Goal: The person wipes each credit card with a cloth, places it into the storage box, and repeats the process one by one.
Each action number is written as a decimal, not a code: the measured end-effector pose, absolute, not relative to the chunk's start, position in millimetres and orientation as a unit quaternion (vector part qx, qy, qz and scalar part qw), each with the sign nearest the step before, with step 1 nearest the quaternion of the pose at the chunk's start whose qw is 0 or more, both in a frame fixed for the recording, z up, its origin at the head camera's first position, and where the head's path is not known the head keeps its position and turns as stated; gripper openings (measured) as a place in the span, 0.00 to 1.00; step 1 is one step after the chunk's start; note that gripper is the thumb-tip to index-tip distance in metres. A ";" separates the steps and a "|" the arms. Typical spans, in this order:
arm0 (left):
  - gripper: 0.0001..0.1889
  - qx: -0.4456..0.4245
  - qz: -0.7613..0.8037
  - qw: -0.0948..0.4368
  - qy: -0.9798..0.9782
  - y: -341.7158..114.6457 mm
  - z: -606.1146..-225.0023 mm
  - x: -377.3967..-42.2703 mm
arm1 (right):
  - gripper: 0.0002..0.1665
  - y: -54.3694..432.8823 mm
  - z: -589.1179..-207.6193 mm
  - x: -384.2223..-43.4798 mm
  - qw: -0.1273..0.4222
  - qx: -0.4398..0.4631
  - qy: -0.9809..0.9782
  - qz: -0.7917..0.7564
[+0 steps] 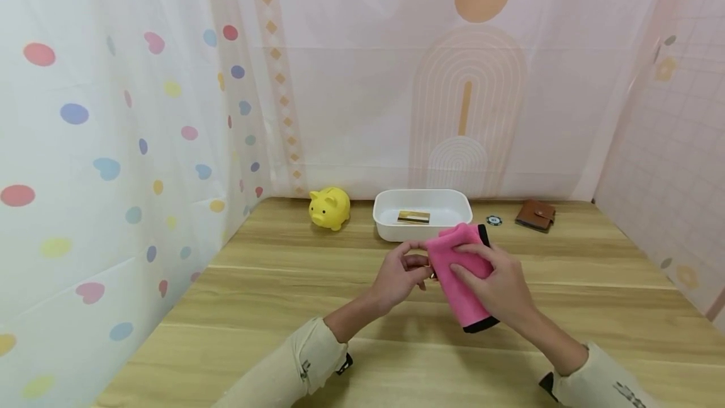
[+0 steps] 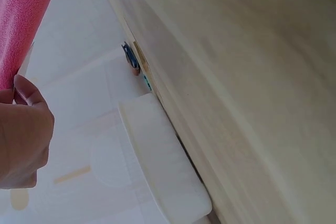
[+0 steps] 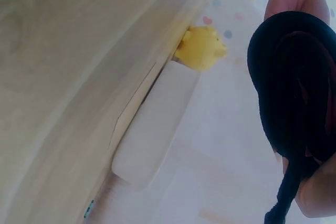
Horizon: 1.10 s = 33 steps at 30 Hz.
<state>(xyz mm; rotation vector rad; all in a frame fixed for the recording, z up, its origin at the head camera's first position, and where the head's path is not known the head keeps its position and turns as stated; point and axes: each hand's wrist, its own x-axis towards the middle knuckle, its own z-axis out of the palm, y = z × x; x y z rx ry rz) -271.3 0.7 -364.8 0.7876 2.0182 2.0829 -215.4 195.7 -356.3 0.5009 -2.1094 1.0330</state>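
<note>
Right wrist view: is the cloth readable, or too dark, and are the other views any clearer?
Right wrist: the cloth looks almost black, its folds hard to make out; left wrist: the table is soft, but the cloth's pink nap shows; head: fairly even light, box and pig clear-edged.

We've got open worktop (image 1: 243,294) in front of the yellow piggy bank (image 1: 331,209), but just a slim gap between it and the white bin (image 1: 391,232). The poker chip (image 1: 494,220) is flat, so easy to pass over. The pink towel (image 1: 450,282) blocks the bin's near right corner; the curtain (image 1: 351,93) closes off the back.
</note>
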 end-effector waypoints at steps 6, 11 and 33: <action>0.18 0.270 0.684 0.061 0.675 -1.7 -366.0 -272.5 | 0.16 198.7 -355.9 -215.9 0.366 0.198 -0.817 0.399; 0.18 0.258 0.688 0.062 0.675 -3.0 -368.2 -274.8 | 0.16 201.4 -355.6 -215.9 0.370 0.192 -0.817 0.398; 0.20 0.249 0.698 0.058 0.669 -12.6 -364.3 -275.6 | 0.16 219.3 -357.7 -221.0 0.387 0.173 -0.825 0.374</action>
